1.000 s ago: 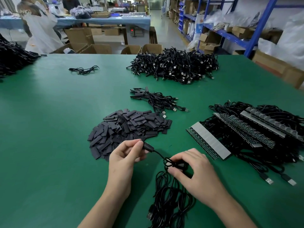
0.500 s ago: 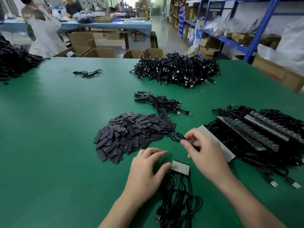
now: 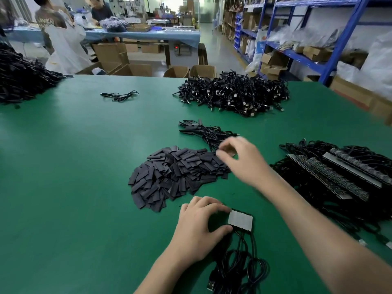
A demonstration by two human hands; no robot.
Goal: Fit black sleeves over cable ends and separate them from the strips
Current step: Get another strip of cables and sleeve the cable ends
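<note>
Left hand (image 3: 199, 228) is gripping the strip (image 3: 240, 220), steadying it; the blurred right hand (image 3: 239, 160) is hovering over the sleeved cables (image 3: 207, 132), and I cannot tell its grip.

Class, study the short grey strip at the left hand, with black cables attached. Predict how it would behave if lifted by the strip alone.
The strip looks flat and straight-edged, so probably stiff. Its cables lie in loose loops, so they would likely dangle and drag. The left hand pinches its edge with fingertips only, suggesting it is light.

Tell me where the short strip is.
Head view, bottom centre: the short strip lies on the green table, held by the left hand, just nearer than the sleeve pile.
</note>
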